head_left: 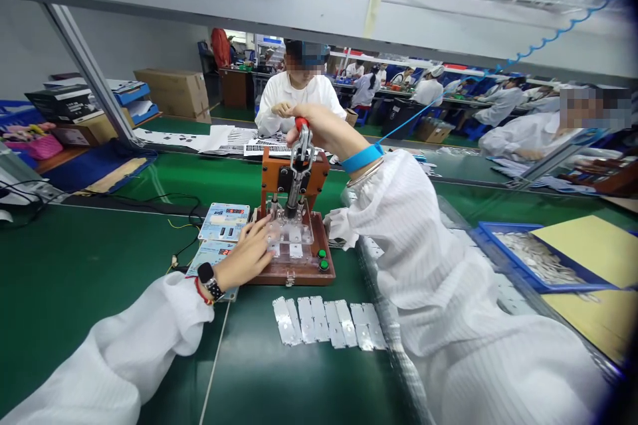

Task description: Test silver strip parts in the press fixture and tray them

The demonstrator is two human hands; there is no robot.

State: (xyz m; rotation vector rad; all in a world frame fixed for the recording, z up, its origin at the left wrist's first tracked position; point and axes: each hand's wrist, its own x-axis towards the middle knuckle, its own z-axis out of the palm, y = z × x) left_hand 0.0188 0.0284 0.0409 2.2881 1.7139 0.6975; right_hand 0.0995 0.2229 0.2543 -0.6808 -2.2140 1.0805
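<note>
Handle (301,123) gripped in our right hand (323,122), left hand (248,254) loosely open at the jig (300,231) — we do well to press steadily, keeping the left clear of pinch points.

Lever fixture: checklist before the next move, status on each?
1. Right hand on the lever's red grip: ok, curled over the top.
2. Left hand clear of the clear plate: not ok, its fingers reach the plate's left side.
3. Blue wrist strap worn: ok, on the right wrist.
4. Green buttons unobstructed: ok, both show at the base's right front.
5. Part beneath the plate correctly seated: cannot tell, too small and partly hidden.
6. Loose silver strips off the fixture: ok, they lie in a row on the bench in front of it.
</note>
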